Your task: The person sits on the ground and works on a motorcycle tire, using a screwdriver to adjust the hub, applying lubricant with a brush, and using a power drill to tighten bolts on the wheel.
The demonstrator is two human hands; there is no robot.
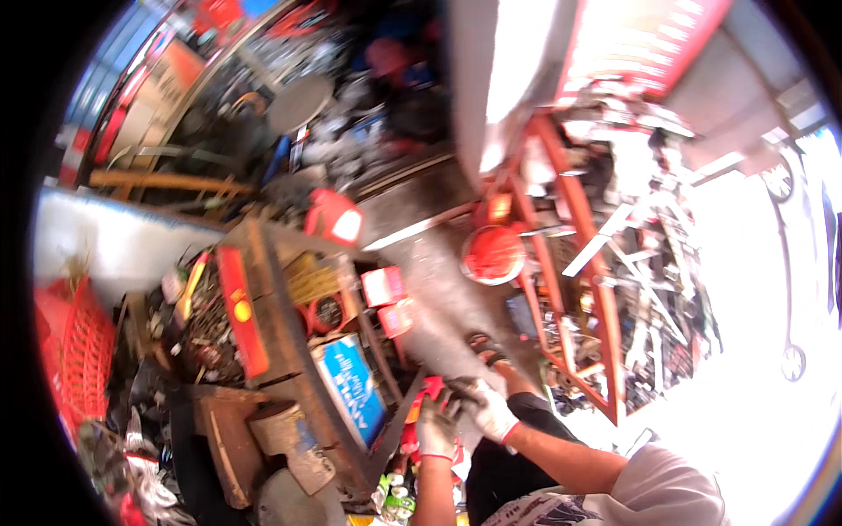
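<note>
Blur makes the small, dark object [451, 401] hard to make out; we see it between our white-gloved left hand [436, 431], at its one o'clock, and our white-gloved right hand [485, 408], at its ten o'clock. Our fingers look curled, but we cannot tell what either hand grips. The left hand partly hides a bright red item [431, 387] at its twelve o'clock.
</note>
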